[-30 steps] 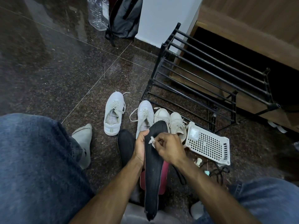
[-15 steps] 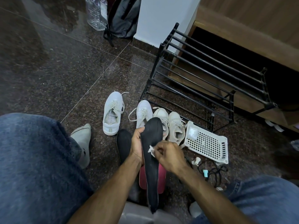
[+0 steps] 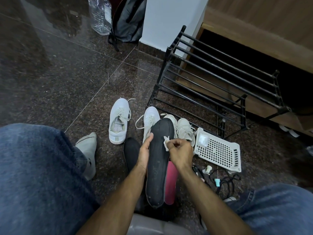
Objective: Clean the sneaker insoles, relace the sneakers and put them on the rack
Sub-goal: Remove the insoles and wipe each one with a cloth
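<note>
My left hand (image 3: 145,150) grips the left edge of a long black insole (image 3: 159,160) held upright over the floor. My right hand (image 3: 180,150) pinches a small white wipe (image 3: 166,141) against the insole's upper face. A second black insole (image 3: 131,150) lies on the floor just left of my left hand. Something pink (image 3: 171,184) shows behind the held insole. Several white sneakers stand ahead: one apart at the left (image 3: 119,120), another (image 3: 150,117) partly behind the insole, and a pair (image 3: 184,129) at the right. The black shoe rack (image 3: 211,78) stands beyond them.
A white perforated basket (image 3: 218,150) lies right of my hands, with black cables (image 3: 227,182) and small plugs below it. My socked foot (image 3: 88,150) rests at the left, my jeans fill both lower corners. A water bottle (image 3: 100,16) and grey backpack (image 3: 127,19) stand at the back.
My right hand with the wipe has shifted slightly along the upper part of the insole. The left hand keeps its grip on the insole.
</note>
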### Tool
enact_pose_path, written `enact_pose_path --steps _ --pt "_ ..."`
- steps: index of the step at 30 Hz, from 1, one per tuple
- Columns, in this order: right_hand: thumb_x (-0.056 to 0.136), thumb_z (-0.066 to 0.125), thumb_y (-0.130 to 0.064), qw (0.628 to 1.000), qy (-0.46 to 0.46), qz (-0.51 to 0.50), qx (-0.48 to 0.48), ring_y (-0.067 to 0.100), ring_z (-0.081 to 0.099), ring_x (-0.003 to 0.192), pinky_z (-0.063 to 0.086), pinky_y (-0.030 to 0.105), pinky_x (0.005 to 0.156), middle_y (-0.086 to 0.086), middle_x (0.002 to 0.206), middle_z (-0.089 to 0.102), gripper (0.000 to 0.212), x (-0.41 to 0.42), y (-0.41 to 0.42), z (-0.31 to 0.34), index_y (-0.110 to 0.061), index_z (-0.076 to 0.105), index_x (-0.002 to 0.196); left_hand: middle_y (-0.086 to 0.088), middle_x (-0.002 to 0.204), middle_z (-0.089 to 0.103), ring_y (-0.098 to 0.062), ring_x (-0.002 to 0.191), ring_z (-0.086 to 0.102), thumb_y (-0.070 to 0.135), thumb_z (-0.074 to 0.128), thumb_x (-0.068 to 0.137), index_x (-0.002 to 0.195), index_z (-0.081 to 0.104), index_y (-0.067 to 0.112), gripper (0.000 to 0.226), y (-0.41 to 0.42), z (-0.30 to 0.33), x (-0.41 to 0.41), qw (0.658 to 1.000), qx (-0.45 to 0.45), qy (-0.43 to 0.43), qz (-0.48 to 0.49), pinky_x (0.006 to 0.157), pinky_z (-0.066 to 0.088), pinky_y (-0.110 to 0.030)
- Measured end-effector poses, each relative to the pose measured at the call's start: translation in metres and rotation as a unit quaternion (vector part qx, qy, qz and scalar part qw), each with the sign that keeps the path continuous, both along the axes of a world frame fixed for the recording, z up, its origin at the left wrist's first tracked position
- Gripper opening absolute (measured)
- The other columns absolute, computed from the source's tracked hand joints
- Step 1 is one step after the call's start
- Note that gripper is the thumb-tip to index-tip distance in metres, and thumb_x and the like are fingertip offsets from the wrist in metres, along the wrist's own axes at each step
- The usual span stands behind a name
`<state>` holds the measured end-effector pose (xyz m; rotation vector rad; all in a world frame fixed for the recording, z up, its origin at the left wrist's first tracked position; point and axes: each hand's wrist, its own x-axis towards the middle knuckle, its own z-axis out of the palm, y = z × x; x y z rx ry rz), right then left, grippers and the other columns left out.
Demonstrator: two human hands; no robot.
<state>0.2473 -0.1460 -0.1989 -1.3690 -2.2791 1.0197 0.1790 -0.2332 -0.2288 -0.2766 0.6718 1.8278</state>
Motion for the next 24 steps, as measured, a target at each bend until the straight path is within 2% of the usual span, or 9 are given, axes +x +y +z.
enact_pose_path --steps 2,5,7,10,12,14,17,21,24 --pt "0.084 0.066 -0.032 0.997 -0.052 0.053 0.030 0.016 0.062 0.089 0.052 0.032 0.075 -0.006 0.098 0.063 0.009 0.004 0.001 0.002 -0.030 0.074 0.083 -0.021 0.094 0.071 -0.029 0.079 0.071 0.043 0.050 0.090 0.104 0.071 -0.002 0.052 -0.002 -0.002 0.004 1.000 -0.012 -0.002 -0.019 0.073 0.058 -0.033" --pt "0.087 0.064 -0.029 0.953 -0.116 0.183 0.213 0.017 0.052 0.095 0.047 0.031 0.072 -0.003 0.103 0.052 0.018 0.015 -0.003 0.003 -0.030 0.072 0.102 -0.022 0.105 0.068 -0.031 0.088 0.068 0.048 0.046 0.091 0.114 0.068 -0.001 0.058 -0.001 -0.004 0.000 1.000 -0.012 -0.025 -0.014 0.084 0.052 -0.038" --pt "0.084 0.067 -0.021 0.915 -0.117 0.254 0.292 0.020 0.053 0.089 0.048 0.036 0.070 -0.001 0.096 0.052 0.019 0.020 -0.006 0.003 -0.026 0.072 0.101 -0.022 0.107 0.068 -0.031 0.089 0.068 0.049 0.046 0.090 0.114 0.068 0.000 0.059 -0.002 -0.004 -0.003 0.999 -0.018 -0.031 -0.001 0.086 0.051 -0.039" --pt "0.081 0.067 -0.011 0.891 -0.127 0.292 0.324 0.022 0.057 0.079 0.047 0.037 0.069 -0.001 0.086 0.055 0.018 0.012 0.003 0.005 -0.019 0.074 0.096 -0.020 0.106 0.068 -0.030 0.088 0.067 0.045 0.049 0.088 0.120 0.065 0.002 0.056 -0.001 -0.003 0.000 1.000 -0.003 -0.026 -0.009 0.084 0.052 -0.037" --pt "0.087 0.060 -0.012 0.897 -0.139 0.276 0.316 0.026 0.060 0.083 0.047 0.037 0.074 0.001 0.092 0.059 0.022 0.001 0.016 0.015 -0.018 0.073 0.103 -0.017 0.096 0.071 -0.028 0.079 0.069 0.040 0.049 0.088 0.114 0.066 0.003 0.048 0.002 -0.001 0.005 1.000 0.000 -0.025 -0.012 0.073 0.057 -0.033" --pt "0.091 0.053 -0.020 0.923 -0.158 0.239 0.258 0.027 0.062 0.096 0.048 0.037 0.083 0.001 0.107 0.061 0.027 -0.010 0.031 0.026 -0.021 0.070 0.112 -0.018 0.095 0.071 -0.030 0.077 0.070 0.037 0.047 0.090 0.107 0.068 0.002 0.044 0.004 0.001 0.007 0.999 0.005 -0.035 -0.021 0.068 0.060 -0.038" --pt "0.092 0.051 -0.025 0.926 -0.180 0.259 0.207 0.025 0.061 0.100 0.046 0.035 0.084 -0.002 0.111 0.061 0.027 -0.013 0.029 0.033 -0.022 0.069 0.111 -0.019 0.102 0.070 -0.032 0.084 0.069 0.037 0.046 0.091 0.108 0.070 0.002 0.046 0.001 0.002 0.004 0.999 0.012 -0.050 -0.007 0.074 0.059 -0.043" --pt "0.091 0.052 -0.022 0.902 -0.164 0.367 0.157 0.022 0.063 0.089 0.051 0.036 0.080 -0.002 0.101 0.060 0.025 0.014 -0.012 0.032 -0.019 0.070 0.107 -0.025 0.128 0.058 -0.036 0.108 0.060 0.041 0.053 0.085 0.130 0.057 -0.002 0.062 0.000 -0.005 -0.001 0.997 0.003 -0.072 0.014 0.101 0.046 -0.045" --pt "0.092 0.051 -0.024 0.888 -0.164 0.389 0.182 0.024 0.063 0.091 0.051 0.038 0.079 -0.001 0.105 0.059 0.025 0.021 -0.016 0.034 -0.020 0.070 0.107 -0.027 0.121 0.062 -0.036 0.106 0.062 0.042 0.049 0.087 0.122 0.061 -0.002 0.058 0.001 -0.006 -0.001 0.998 0.004 -0.065 0.012 0.097 0.050 -0.044"
